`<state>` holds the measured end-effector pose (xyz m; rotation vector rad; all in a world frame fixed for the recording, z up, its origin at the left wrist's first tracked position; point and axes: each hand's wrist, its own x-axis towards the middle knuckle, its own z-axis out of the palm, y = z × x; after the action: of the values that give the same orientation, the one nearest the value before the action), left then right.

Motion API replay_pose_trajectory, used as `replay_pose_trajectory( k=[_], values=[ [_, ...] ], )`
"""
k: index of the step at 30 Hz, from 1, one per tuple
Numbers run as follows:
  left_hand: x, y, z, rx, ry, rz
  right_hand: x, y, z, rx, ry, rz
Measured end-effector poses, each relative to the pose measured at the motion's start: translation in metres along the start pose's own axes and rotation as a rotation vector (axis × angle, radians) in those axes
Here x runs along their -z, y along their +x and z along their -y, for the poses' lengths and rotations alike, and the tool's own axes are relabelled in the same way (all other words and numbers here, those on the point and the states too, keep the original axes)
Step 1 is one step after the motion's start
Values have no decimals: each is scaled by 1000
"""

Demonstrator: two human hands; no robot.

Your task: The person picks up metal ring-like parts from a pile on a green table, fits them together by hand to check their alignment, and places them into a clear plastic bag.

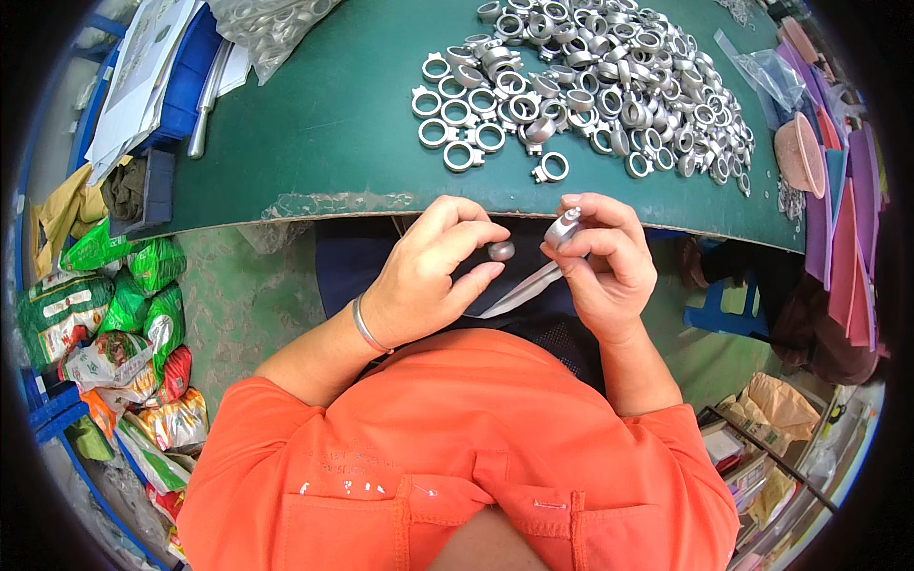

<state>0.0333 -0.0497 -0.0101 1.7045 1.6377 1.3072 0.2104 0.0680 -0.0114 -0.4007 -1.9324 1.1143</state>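
Both hands work just short of the worn front edge of the green table, above the lap, and a stretch of green surface runs from the ring pile left to a clear plastic bag of metal rings. The right hand pinches a silver ring-shaped piece; the left hand holds a small rounded metal piece between thumb and fingers. Farther left, a grey-blue bin contains dark cloth. One loose ring lies between hands and pile, near the edge.
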Motion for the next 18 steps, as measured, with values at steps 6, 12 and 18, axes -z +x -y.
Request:
replay_pose_trajectory(
  k=[6,12,18],
  values=[
    [10,12,4,-56,136,-209,1,1,9,80,-406,272],
    [17,35,17,-8,414,-211,2,33,-6,40,-610,97],
    [21,27,9,252,-166,-101,9,34,-25,-107,-438,117]
  ],
)
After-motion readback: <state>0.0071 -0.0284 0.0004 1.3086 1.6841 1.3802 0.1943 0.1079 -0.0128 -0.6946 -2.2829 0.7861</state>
